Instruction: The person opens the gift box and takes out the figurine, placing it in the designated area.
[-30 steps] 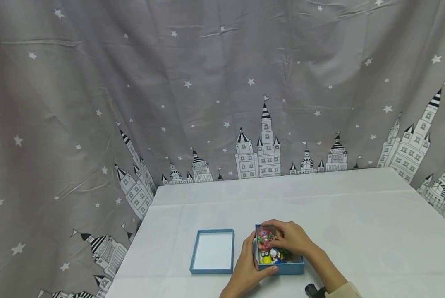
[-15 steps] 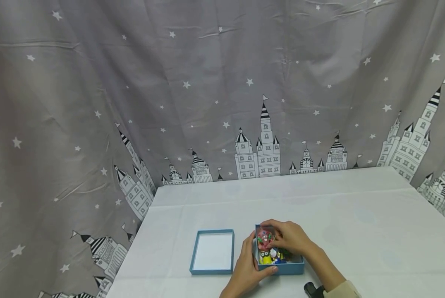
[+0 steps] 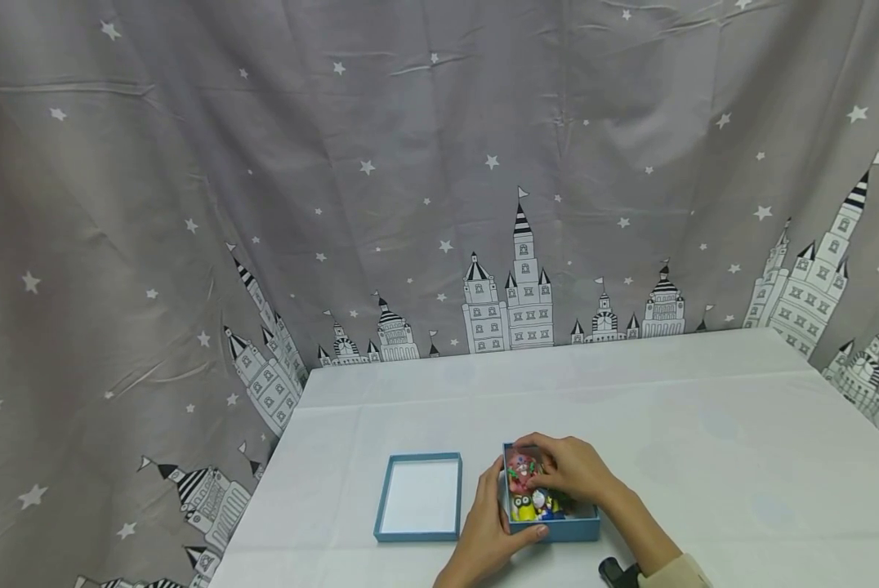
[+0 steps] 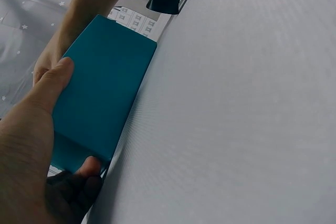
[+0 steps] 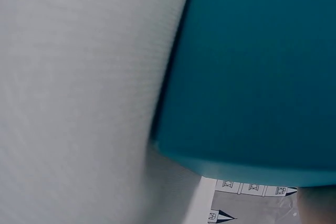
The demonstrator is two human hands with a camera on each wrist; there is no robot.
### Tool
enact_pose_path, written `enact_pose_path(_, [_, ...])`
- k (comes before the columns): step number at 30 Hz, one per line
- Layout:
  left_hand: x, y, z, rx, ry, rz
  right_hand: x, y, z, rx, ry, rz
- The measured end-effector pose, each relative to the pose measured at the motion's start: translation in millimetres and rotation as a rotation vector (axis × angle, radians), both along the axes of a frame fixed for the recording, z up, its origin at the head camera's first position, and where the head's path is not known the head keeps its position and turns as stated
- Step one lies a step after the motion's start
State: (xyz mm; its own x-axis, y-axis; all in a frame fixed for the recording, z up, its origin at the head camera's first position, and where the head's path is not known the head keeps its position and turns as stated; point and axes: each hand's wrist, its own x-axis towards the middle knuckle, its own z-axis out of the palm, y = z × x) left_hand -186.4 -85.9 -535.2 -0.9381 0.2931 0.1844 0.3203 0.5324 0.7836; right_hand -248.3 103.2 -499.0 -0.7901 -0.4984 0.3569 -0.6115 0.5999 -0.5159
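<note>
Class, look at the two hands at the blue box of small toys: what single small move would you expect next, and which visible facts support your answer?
Probably the right hand lifts the pink toy up out of the blue box. Its fingers are curled on that toy at the far end of the box, while the left hand grips the near left corner and steadies the box. The empty lid lies beside it on the table.

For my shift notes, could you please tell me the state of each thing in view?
Toy box: open, filled with small toys, on the table.
Lid: off, lying upturned beside the box.
Left hand: gripping the box.
Right hand: pinching a pink toy.
</note>
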Motion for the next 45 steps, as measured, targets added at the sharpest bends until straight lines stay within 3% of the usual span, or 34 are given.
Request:
enact_pose_path(10, [-0.1,0,-0.8,-0.007,-0.002,-0.002,0.7,2,0.6,-0.009,-0.007,0.023])
enact_pose_path(16, [0.6,1,0.7,-0.004,-0.014,0.006,-1.2,4,-2.4,-0.047,0.043,0.058])
enact_pose_path(26, [0.3,1,-0.8,0.003,0.007,0.009,4.7,11,10.8,-0.078,-0.053,0.071])
enact_pose_path(31, [0.3,0,-1.7,0.008,0.011,0.01,9.6,18,20.7,-0.085,-0.083,0.031])
enact_pose_path(37, [0.7,1,-1.1,0.008,-0.002,0.016,10.9,39,28.7,-0.108,-0.035,-0.01])
enact_pose_path(45, [1.4,2,-0.6,0.001,-0.029,0.041,11.2,81,26.5,-0.175,-0.051,-0.141])
